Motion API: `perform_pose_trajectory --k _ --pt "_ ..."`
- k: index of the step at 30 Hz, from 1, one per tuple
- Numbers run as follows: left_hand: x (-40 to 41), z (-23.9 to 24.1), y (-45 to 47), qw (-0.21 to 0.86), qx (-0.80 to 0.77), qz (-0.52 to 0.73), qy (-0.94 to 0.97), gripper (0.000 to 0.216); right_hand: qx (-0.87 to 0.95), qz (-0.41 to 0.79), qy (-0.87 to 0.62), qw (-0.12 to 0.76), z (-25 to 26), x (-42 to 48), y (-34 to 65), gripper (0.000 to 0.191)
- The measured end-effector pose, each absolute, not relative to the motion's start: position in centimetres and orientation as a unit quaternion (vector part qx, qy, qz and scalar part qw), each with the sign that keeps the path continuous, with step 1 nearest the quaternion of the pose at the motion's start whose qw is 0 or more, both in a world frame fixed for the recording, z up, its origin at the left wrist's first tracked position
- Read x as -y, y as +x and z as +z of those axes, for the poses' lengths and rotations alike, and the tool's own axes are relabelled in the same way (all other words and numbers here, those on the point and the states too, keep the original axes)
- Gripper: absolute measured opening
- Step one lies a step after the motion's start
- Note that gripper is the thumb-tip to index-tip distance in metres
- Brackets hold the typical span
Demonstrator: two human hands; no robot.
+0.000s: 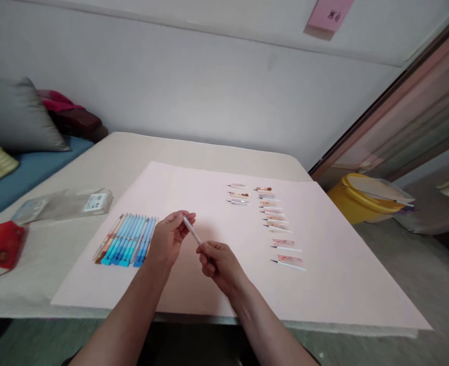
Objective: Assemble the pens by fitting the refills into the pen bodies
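Between my two hands, above the pink sheet (pixel 217 295), is a slim pale pen (pixel 192 230). My left hand (pixel 172 231) pinches its upper end, and the fingers of my right hand (pixel 217 259) close on its lower end. Left of my left hand lies a row of several pens (pixel 127 239), mostly blue, with a few tan ones at its left side. To the right, several pen refills (pixel 288 248) lie in two columns beside small patterned pieces (pixel 290 259), some pink and some brown.
At the left are a clear plastic bag (pixel 66 206) with a white label and a red packet (pixel 3 246). A grey cushion (pixel 22 117) rests on a blue seat beyond. A yellow bin (pixel 348 201) stands on the floor right of the table (pixel 194 150).
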State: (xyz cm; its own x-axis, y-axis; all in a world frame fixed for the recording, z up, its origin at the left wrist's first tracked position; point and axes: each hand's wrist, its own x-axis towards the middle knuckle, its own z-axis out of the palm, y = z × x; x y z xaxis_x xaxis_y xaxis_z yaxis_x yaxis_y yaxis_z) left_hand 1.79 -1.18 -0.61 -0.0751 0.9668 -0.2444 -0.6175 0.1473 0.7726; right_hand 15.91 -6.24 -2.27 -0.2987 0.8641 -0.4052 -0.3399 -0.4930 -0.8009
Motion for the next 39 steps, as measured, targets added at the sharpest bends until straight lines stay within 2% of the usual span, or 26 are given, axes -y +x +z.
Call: perform_pose_trajectory --k 2,4,10,12,14,19,22,25,29,34,39 --pt "1.2 -0.3 1.7 0.659 -0.383 0.605 0.23 0.015 0.257 0.795 -0.385 0.392 -2.3 6.3 16.1 0.028" --pt "1.3 -0.1 1.7 0.67 -0.375 0.597 0.233 0.017 0.264 0.786 -0.389 0.401 -2.1 6.3 16.2 0.029" --pt "1.1 -0.4 1.7 0.646 -0.392 0.625 0.195 0.015 0.452 0.559 -0.539 0.439 -1.5 6.2 16.1 0.021" --pt "1.0 -0.5 1.7 0.634 -0.399 0.633 0.197 0.014 0.488 0.522 -0.549 0.434 -1.4 6.3 16.1 0.023" --pt "1.1 -0.4 1.6 0.628 -0.405 0.632 0.206 0.014 0.47 0.553 -0.537 0.43 -1.5 6.4 16.1 0.023" --pt "1.3 0.1 1.4 0.654 -0.386 0.613 0.219 0.009 0.308 0.761 -0.408 0.401 -1.7 6.7 16.3 0.028" --pt "1.3 0.2 1.3 0.686 -0.355 0.594 0.225 0.007 0.258 0.816 -0.348 0.383 -1.8 6.8 16.5 0.028" --pt "1.3 0.2 1.3 0.693 -0.345 0.592 0.224 0.01 0.262 0.808 -0.345 0.4 -1.8 6.8 16.5 0.028" --pt "1.1 0.2 1.2 0.689 -0.358 0.602 0.19 0.02 0.329 0.722 -0.413 0.447 -1.7 6.6 16.3 0.026" --pt "1.1 0.2 1.2 0.66 -0.377 0.618 0.2 0.015 0.402 0.633 -0.489 0.446 -1.3 6.6 16.0 0.021" --pt "1.2 0.4 1.2 0.645 -0.38 0.622 0.229 0.014 0.357 0.697 -0.443 0.436 -1.6 6.9 16.0 0.022"
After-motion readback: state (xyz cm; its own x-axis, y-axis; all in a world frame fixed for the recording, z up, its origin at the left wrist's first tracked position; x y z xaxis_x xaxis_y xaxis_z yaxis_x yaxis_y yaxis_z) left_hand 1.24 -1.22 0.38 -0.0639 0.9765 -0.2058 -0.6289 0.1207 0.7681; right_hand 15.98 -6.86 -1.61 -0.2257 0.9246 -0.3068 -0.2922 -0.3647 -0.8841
